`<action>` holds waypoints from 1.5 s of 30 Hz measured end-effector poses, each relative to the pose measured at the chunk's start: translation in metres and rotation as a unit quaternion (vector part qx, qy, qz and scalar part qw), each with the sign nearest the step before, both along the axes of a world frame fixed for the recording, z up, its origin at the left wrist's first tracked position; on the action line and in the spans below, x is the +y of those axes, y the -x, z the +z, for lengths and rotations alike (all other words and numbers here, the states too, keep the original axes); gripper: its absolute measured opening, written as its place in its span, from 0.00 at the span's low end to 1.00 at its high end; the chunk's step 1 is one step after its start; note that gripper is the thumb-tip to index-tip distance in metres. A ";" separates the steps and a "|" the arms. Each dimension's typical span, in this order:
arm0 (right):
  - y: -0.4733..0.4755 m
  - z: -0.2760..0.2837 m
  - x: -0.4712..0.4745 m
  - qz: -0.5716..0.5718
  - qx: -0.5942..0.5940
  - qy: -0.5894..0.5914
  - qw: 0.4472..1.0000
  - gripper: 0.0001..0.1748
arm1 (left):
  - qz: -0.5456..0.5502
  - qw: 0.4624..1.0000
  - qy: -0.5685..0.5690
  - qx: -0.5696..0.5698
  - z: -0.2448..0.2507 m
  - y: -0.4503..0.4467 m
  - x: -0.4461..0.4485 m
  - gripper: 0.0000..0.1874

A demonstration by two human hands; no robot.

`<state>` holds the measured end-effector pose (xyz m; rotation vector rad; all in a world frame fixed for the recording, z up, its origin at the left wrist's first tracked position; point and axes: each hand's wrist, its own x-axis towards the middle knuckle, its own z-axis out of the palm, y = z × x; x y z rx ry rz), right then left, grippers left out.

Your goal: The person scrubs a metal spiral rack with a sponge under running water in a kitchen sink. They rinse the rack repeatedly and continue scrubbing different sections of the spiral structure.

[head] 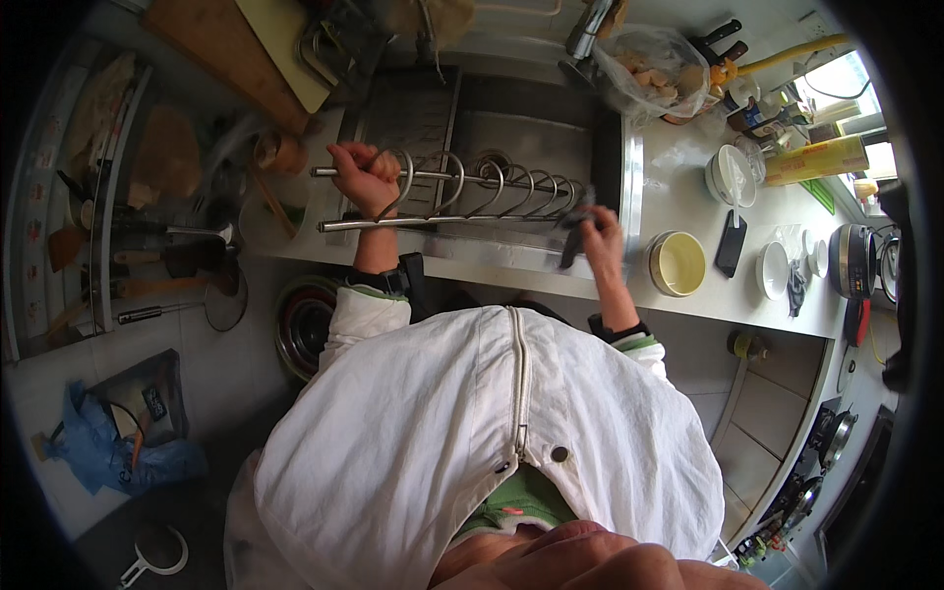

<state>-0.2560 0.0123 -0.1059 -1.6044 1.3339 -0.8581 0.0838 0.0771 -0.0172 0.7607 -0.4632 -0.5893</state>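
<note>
A metal rack (435,220) with two long rods and several round loops lies across the front of the stainless steel sink (531,133). My left hand (366,181) is closed around its left end, by the first loop, with the rod ends sticking out past my wrist. At the rack's far right end, my right hand (605,240) pinches a dark grey cloth (571,243). Part of the cloth hangs over the sink's front edge, and the rack's tip is partly hidden behind it. Below the rack, the sink drain (493,161) shows.
Right of the sink stand a yellow bowl (679,263), a white bowl (730,177), a phone (731,245) and a plastic bag of food (649,74). The faucet (586,37) rises behind the basin. Cutting boards (243,59) lean at the left; utensils (177,258) hang on the wall.
</note>
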 end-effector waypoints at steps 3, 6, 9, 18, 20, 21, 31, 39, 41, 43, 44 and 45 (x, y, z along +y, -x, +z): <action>0.003 0.006 -0.043 0.033 0.153 0.196 0.968 0.16 | -0.005 0.999 -0.011 0.034 0.005 0.002 0.001 0.27; -0.017 -0.005 -0.081 0.228 0.286 0.263 0.893 0.17 | -0.026 0.999 -0.015 0.030 0.013 0.007 0.003 0.27; -0.044 -0.029 -0.106 0.383 0.303 0.260 0.833 0.17 | -0.054 0.998 -0.014 0.034 0.020 0.014 0.005 0.27; -0.076 -0.079 -0.108 0.468 0.432 0.204 0.743 0.14 | -0.037 0.999 -0.012 0.026 0.018 0.013 0.006 0.26; -0.069 -0.078 -0.107 0.422 0.401 0.235 0.779 0.14 | -0.020 1.000 -0.007 0.018 0.015 0.010 0.004 0.25; -0.062 -0.076 -0.107 0.382 0.381 0.243 0.806 0.14 | -0.005 1.000 -0.015 0.022 0.014 0.008 0.004 0.25; -0.042 -0.074 -0.039 -0.009 0.309 0.062 0.949 0.21 | 0.027 0.999 -0.021 0.010 0.009 -0.004 -0.002 0.25; -0.050 -0.084 -0.011 -0.100 0.281 0.009 0.954 0.25 | 0.098 0.994 -0.038 0.035 0.006 -0.004 -0.002 0.26; -0.055 -0.085 -0.006 -0.115 0.275 0.022 0.954 0.25 | 0.117 0.992 -0.030 0.030 -0.001 -0.006 -0.001 0.26; -0.059 -0.085 -0.003 -0.120 0.264 0.033 0.956 0.23 | 0.128 0.988 -0.061 0.068 -0.007 -0.014 0.000 0.25; -0.061 -0.084 -0.001 -0.112 0.254 0.037 0.960 0.22 | 0.139 0.981 -0.089 0.098 -0.010 -0.018 0.001 0.25; -0.062 -0.083 0.002 -0.109 0.241 0.048 0.963 0.21 | 0.138 0.984 -0.067 0.086 -0.013 -0.020 0.000 0.25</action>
